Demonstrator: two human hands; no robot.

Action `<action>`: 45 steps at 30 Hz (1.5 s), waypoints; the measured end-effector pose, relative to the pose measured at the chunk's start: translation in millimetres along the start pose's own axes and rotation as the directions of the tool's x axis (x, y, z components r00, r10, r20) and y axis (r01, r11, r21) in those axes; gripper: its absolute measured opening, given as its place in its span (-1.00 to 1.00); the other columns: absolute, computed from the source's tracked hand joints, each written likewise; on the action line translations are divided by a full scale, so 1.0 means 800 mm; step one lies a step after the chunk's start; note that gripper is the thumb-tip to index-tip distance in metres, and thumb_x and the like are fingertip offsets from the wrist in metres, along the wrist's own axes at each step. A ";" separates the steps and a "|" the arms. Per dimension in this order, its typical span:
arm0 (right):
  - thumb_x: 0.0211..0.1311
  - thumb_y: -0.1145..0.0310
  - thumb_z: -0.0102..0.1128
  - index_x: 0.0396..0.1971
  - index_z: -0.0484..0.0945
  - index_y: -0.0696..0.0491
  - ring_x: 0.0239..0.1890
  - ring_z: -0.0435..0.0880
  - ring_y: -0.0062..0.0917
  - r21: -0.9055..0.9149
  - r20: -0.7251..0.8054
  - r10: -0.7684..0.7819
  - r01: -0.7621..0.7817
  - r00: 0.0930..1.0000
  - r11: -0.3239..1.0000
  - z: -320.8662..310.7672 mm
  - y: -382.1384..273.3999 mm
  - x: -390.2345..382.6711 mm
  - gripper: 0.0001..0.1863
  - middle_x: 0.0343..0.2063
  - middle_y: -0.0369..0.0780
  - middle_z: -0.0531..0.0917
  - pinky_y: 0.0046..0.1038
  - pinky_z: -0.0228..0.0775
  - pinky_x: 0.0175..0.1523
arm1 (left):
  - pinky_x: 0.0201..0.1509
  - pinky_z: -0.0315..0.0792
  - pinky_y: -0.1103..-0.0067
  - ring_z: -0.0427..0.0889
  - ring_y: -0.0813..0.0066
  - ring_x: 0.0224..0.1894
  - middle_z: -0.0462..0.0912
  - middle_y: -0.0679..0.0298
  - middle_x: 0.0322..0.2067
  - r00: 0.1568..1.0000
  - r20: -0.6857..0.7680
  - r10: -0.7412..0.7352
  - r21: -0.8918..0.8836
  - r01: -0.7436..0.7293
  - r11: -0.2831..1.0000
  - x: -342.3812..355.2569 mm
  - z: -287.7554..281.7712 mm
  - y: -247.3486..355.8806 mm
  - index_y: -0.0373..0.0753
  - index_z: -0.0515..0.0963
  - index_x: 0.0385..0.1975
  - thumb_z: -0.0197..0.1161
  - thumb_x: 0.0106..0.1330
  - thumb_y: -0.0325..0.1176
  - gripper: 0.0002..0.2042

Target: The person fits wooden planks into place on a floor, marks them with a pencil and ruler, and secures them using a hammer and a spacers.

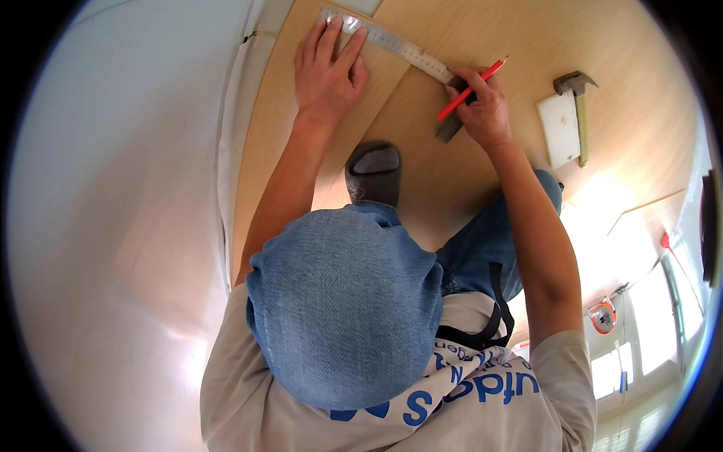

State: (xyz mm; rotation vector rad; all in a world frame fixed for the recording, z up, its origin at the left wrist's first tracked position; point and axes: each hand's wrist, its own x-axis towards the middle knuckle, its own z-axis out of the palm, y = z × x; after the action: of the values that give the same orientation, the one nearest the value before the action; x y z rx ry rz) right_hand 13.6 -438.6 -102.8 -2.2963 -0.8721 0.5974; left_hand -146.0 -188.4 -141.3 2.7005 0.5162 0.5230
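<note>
A metal try square lies across the wood-coloured floor boards [422, 113], its silver ruler blade [407, 51] slanting from far left down toward the right. My left hand [325, 87] presses on the blade's far end, fingers spread and stretched out. At the other end, my right hand [488, 117] is closed round a red pencil [471, 88], whose sharpened tip points up and away from the board. The same hand rests against the square's dark handle [450, 126], with thumb and fingers at the corner where blade and handle meet.
To the right a claw hammer [581, 113] lies partly over a white block [556, 129]. A pale wall [143, 151] rises along the left edge of the boards. My foot in a dark sock [373, 169] stands just below the square. An orange-rimmed tape measure [603, 316] is at lower right.
</note>
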 end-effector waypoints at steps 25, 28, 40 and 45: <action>0.09 0.46 0.52 -0.02 0.75 -0.05 -0.13 0.69 -0.26 0.109 -0.034 -0.013 0.017 0.999 0.994 0.001 -0.002 0.003 -0.60 -0.20 -0.16 0.67 -0.28 0.59 0.00 | 0.35 0.40 0.09 0.49 -0.02 0.35 0.55 0.15 0.29 1.000 -0.002 0.000 0.011 0.000 1.000 0.003 -0.001 0.000 0.06 0.70 0.16 0.27 0.19 -0.37 -0.53; 0.11 0.47 0.53 -0.01 0.74 -0.04 -0.14 0.69 -0.30 0.119 -0.029 0.001 0.002 1.000 0.993 0.002 -0.002 0.000 -0.61 -0.20 -0.17 0.68 -0.31 0.59 -0.01 | 0.37 0.39 0.08 0.48 -0.02 0.36 0.53 0.14 0.31 1.000 0.015 -0.005 -0.012 0.005 1.000 0.001 -0.001 0.000 0.06 0.68 0.19 0.27 0.23 -0.38 -0.53; 0.08 0.44 0.52 -0.02 0.74 -0.06 -0.13 0.65 -0.23 0.057 -0.034 -0.036 0.038 0.999 0.998 0.002 0.003 0.001 -0.60 -0.24 -0.19 0.68 -0.24 0.55 0.04 | 0.37 0.39 0.10 0.48 -0.02 0.37 0.54 0.15 0.31 1.000 0.026 -0.005 -0.003 0.006 1.000 0.004 -0.003 0.002 0.06 0.68 0.20 0.26 0.21 -0.39 -0.51; 0.10 0.44 0.52 0.00 0.74 -0.07 -0.12 0.67 -0.24 0.044 0.021 -0.023 0.022 1.000 0.999 -0.001 -0.003 0.005 -0.60 -0.21 -0.17 0.67 -0.27 0.57 0.03 | 0.37 0.40 0.10 0.48 -0.01 0.36 0.54 0.14 0.31 0.999 0.031 -0.008 0.006 0.008 1.000 0.003 -0.007 -0.001 0.07 0.68 0.20 0.25 0.21 -0.39 -0.50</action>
State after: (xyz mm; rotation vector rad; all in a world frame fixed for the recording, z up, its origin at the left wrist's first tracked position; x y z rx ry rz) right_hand 15.5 -434.9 -101.1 -2.2413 -0.8851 0.6261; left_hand -146.6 -185.4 -136.4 2.7066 0.5213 0.4779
